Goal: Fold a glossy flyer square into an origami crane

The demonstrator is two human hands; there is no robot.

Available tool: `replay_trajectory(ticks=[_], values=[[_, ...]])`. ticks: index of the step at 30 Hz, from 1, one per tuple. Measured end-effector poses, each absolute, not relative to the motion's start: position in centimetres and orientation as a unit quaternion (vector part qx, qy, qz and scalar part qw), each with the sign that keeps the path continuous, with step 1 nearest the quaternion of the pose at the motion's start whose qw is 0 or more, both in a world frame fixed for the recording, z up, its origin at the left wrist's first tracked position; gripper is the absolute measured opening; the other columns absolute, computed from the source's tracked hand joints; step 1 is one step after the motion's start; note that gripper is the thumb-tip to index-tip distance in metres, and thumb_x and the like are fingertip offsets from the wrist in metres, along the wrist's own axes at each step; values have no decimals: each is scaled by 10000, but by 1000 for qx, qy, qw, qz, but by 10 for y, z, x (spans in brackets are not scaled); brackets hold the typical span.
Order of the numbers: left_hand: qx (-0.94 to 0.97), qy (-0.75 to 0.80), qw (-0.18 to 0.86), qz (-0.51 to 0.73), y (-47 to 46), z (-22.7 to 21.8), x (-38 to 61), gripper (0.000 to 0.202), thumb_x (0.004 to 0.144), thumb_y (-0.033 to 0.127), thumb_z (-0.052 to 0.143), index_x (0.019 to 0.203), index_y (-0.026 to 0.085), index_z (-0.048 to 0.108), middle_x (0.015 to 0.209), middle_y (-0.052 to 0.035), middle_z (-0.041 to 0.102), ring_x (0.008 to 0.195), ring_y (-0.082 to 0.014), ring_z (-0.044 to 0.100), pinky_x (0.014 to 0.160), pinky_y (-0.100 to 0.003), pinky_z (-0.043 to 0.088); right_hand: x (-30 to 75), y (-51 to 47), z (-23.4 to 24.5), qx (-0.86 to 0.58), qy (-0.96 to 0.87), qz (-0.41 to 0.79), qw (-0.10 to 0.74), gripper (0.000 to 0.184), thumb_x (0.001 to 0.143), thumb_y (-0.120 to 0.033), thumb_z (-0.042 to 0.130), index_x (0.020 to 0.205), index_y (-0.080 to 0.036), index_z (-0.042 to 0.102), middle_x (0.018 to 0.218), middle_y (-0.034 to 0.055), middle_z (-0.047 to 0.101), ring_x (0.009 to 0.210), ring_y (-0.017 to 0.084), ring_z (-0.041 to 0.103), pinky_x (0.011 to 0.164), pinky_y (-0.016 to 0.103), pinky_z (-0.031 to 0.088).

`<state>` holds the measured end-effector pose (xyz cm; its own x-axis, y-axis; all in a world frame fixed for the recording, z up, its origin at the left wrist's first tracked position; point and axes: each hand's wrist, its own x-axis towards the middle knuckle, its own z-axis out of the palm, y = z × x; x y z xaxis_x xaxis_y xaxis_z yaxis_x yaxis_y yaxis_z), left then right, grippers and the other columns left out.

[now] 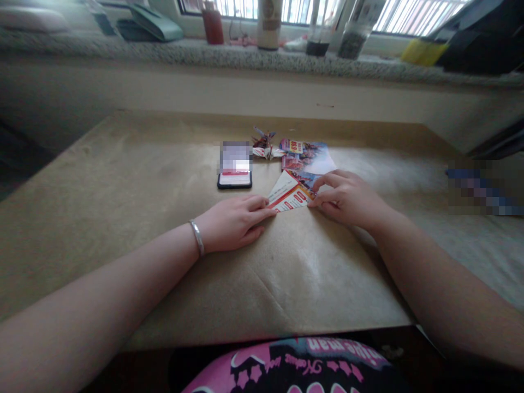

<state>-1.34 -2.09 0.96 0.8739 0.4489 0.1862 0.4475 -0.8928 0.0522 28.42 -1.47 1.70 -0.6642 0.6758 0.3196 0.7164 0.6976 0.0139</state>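
Observation:
A printed sheet of paper (282,192), folded into a triangle with white, red and orange print, lies on the table between my hands. My left hand (235,222), with a silver bracelet at the wrist, holds its left corner between thumb and forefinger, low against the tabletop. At the right corner, my right hand (347,197) pinches the paper with curled fingers. Just beyond the triangle is a colourful printed leaflet (317,158). Left of that sits a small folded-paper piece (266,150) with pointed tips. A phone (234,179) lies beyond my left hand, its screen lit and partly blurred out.
The table has a tan covering (164,164) with a crease near its front edge. Behind it, a speckled stone windowsill (229,57) carries a red bottle (212,24), several jars and a dark bag (483,38). A blue strip-like item (503,204), partly blurred, lies far right.

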Motion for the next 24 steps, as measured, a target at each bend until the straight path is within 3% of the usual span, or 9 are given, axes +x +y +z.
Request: replay_trajectory(ticks=[16,24], values=[[965,237,7,108,-21,8,-14,388,893,252,455,1251,159,573,1212,-124,583,1068,-215,585,921,-349,516,298,-11,17,-398,-904,-63,141,257,784,-152,540,785,-268,769,900,18,724,752,163,611,730,310,457],[964,242,-1,110,-20,8,-13,368,895,253,466,1235,165,577,1204,-112,589,1048,-214,588,916,-352,509,292,-17,17,-404,-897,-92,153,229,824,-177,530,795,-226,752,924,33,725,830,195,609,781,331,474]])
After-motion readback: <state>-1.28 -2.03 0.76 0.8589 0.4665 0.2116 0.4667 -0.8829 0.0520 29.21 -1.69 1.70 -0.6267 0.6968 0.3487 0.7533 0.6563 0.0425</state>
